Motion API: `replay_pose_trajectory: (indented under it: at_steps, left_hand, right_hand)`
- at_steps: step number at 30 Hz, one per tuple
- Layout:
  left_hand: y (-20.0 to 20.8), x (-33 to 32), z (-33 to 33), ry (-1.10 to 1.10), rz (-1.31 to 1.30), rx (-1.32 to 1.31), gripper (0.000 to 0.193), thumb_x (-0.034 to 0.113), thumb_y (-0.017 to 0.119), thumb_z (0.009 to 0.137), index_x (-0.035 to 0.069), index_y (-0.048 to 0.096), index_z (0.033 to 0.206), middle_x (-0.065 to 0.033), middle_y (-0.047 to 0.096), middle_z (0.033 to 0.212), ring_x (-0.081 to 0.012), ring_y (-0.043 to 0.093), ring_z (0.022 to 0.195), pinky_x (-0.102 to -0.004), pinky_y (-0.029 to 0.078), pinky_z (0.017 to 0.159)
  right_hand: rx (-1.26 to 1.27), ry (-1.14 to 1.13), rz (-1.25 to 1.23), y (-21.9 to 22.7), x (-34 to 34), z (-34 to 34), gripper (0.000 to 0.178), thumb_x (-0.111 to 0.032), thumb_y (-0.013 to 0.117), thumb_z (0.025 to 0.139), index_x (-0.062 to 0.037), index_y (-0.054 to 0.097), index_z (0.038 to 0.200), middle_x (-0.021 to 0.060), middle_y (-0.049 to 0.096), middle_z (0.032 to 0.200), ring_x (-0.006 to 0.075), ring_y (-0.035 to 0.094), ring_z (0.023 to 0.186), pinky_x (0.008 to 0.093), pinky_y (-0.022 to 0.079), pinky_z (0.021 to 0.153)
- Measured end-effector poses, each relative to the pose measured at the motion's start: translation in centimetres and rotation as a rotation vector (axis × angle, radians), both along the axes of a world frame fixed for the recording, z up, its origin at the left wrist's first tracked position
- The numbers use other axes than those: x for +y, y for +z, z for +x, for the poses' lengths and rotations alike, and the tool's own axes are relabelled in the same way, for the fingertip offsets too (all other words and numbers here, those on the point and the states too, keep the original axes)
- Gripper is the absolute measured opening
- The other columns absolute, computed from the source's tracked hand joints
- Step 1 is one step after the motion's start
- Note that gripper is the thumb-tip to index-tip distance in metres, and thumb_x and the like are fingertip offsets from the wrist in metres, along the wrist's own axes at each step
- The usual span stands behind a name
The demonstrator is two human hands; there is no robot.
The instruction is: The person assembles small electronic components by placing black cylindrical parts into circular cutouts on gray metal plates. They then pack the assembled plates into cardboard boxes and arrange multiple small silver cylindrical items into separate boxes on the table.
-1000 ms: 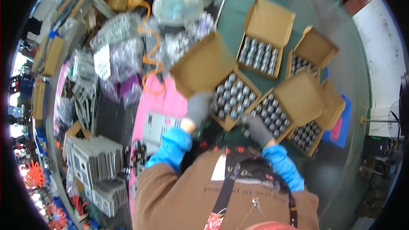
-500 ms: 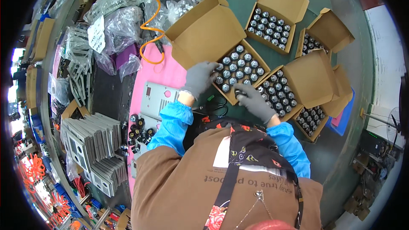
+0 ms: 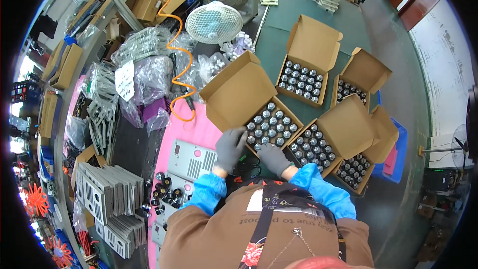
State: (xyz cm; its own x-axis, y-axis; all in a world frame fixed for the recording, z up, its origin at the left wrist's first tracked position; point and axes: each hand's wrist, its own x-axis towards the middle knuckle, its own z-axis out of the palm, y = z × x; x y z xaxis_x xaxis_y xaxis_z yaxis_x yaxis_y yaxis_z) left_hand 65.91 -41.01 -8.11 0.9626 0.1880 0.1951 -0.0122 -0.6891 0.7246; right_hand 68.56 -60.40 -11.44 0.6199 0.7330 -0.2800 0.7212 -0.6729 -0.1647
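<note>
An open cardboard box point(image 3: 238, 92) lies before me, its lid folded back to the left. Rows of dark cylindrical parts with shiny hexagonal metal tops point(image 3: 271, 121) fill it. My left hand point(image 3: 230, 149), in a grey glove, is at the box's left near edge, its fingers bent against that edge. My right hand point(image 3: 273, 159), gloved too, reaches over the near corner. Its fingers are closed on a metal-topped part at the near end of the rows; the fingertips partly cover it.
More open boxes of the same parts, including a near one point(image 3: 312, 144), stand to the right and behind. Grey vented panels point(image 3: 191, 159) lie on a pink mat point(image 3: 186, 124) at left. A coiled orange hose point(image 3: 185, 77) hangs near a fan point(image 3: 214, 22). Stacked panels point(image 3: 112, 189) stand farther left.
My right hand has moved left to the near corner of the box; the dark part it held outside is now at the rows. The whole view has shifted, showing more of the far table.
</note>
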Motion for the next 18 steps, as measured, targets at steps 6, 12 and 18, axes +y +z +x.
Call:
replay_pose_trajectory:
  at_steps: [6,12,18]
  left_hand:
    - [-1.8,-0.8,-5.1,0.273,-0.252,0.400,0.038,0.040,0.069,0.091,0.004,0.065,0.101,-0.0195,0.069,0.086,-0.0374,0.066,0.081,-0.0449,0.052,0.073]
    - [-5.4,-1.6,-1.3,0.243,-0.142,0.331,0.048,0.047,0.048,0.100,0.002,0.063,0.107,-0.0282,0.067,0.096,-0.0493,0.063,0.094,-0.0547,0.049,0.081]
    - [-5.5,0.4,5.2,0.323,-0.045,0.432,0.040,0.038,0.048,0.099,0.004,0.061,0.114,-0.0256,0.068,0.099,-0.0481,0.064,0.094,-0.0544,0.050,0.083]
  right_hand:
    - [0.024,-0.160,0.334,3.5,-1.7,0.2,0.015,-0.014,0.062,0.083,-0.0087,0.069,0.095,0.0101,0.065,0.095,0.0298,0.065,0.095,0.0428,0.054,0.081]
    - [-0.441,-0.470,0.386,2.4,-5.3,4.9,0.046,-0.020,0.071,0.080,-0.0107,0.060,0.123,0.0161,0.053,0.124,0.0364,0.050,0.118,0.0488,0.046,0.094]
    - [-0.110,-0.593,0.131,1.6,-6.1,7.7,0.033,-0.031,0.070,0.082,-0.0072,0.065,0.105,0.0190,0.064,0.110,0.0377,0.063,0.104,0.0492,0.050,0.089]
